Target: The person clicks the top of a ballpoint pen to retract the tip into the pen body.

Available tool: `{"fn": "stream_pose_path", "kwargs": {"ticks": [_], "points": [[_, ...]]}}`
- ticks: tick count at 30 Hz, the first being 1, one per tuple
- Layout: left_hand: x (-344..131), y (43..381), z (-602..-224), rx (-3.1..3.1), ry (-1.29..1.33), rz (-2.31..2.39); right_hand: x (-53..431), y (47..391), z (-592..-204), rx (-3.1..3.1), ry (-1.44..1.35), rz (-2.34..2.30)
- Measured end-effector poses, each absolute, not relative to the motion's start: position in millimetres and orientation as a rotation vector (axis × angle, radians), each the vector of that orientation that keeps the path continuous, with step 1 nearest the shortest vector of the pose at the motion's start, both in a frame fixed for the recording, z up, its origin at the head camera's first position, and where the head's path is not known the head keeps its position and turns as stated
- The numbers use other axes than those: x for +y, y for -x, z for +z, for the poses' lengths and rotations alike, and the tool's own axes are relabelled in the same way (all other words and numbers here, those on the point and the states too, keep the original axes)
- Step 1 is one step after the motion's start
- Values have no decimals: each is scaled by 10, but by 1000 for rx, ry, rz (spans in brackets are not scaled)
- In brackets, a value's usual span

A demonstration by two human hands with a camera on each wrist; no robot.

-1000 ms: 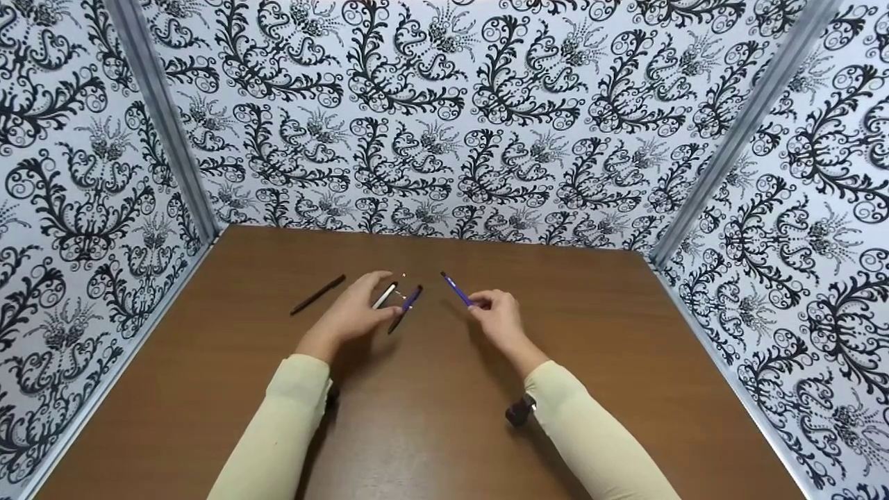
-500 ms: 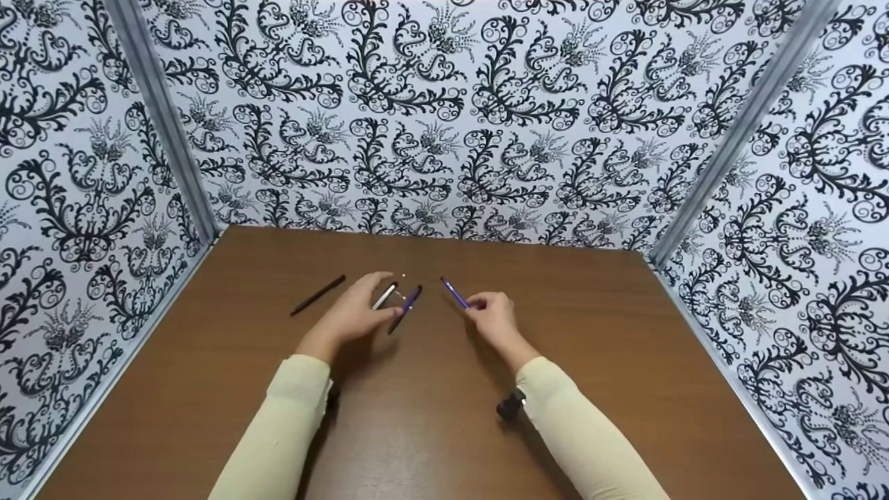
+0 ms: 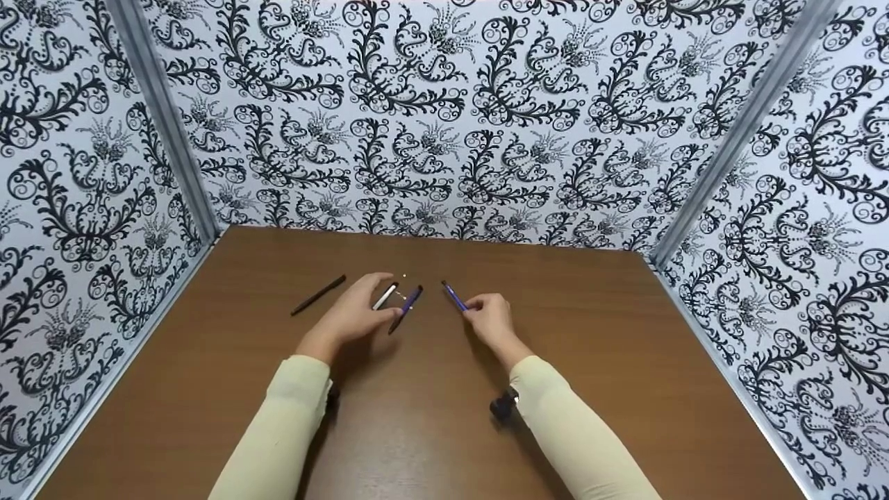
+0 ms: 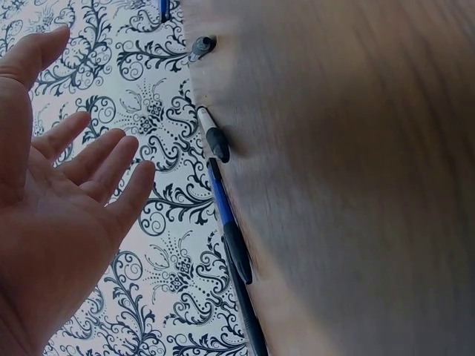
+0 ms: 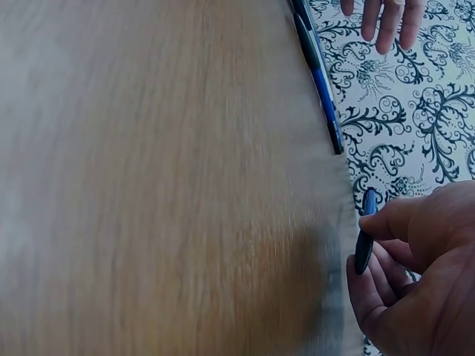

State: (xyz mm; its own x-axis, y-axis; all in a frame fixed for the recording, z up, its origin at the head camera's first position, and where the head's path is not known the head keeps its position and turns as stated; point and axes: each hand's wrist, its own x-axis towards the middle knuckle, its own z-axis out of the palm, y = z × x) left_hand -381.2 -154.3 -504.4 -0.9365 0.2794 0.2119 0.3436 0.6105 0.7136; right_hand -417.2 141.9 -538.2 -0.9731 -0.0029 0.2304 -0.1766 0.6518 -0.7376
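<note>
My right hand (image 3: pixel 491 316) pinches a blue pen (image 3: pixel 454 296) between thumb and fingers; its dark end points away and left. In the right wrist view the held pen (image 5: pixel 365 241) shows a dark lower part, apart from the tabletop. My left hand (image 3: pixel 351 312) hovers with fingers spread and holds nothing. Its thumb overlaps a blue-and-black pen (image 3: pixel 414 295) in the head view, and a white pen (image 3: pixel 384 296) lies beside that. Left of this hand lies a black pen (image 3: pixel 318 295). The left wrist view also shows a blue-and-black pen (image 4: pixel 226 204) lying near the black pen (image 4: pixel 249 315).
The brown wooden table (image 3: pixel 424 430) meets patterned walls (image 3: pixel 417 125) at the back and both sides. Grey corner posts (image 3: pixel 163 118) stand at the back corners. A tiny bright spot sits near the pens. A dark wrist camera (image 3: pixel 503 408) hangs at the right sleeve.
My right hand has shifted slightly left with the blue pen, whose far end has come a little nearer. My left hand and the pens on the table have stayed in place.
</note>
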Motion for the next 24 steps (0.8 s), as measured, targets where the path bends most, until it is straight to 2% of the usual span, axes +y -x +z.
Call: {"fn": "stream_pose_path", "kwargs": {"ticks": [5,12,24], "points": [[-1526,3815,-5037,-2754,531,-1237,1450,4211,-5426,-2655,-171,1232],[-1518,3816,-5044,-2761,541,-1219,1505,4435,-5671,-2616,-211,1229],[-1510,3817,-5079,-2769,526,-1237,1397,4251,-5493,-2676,-155,1183]]}}
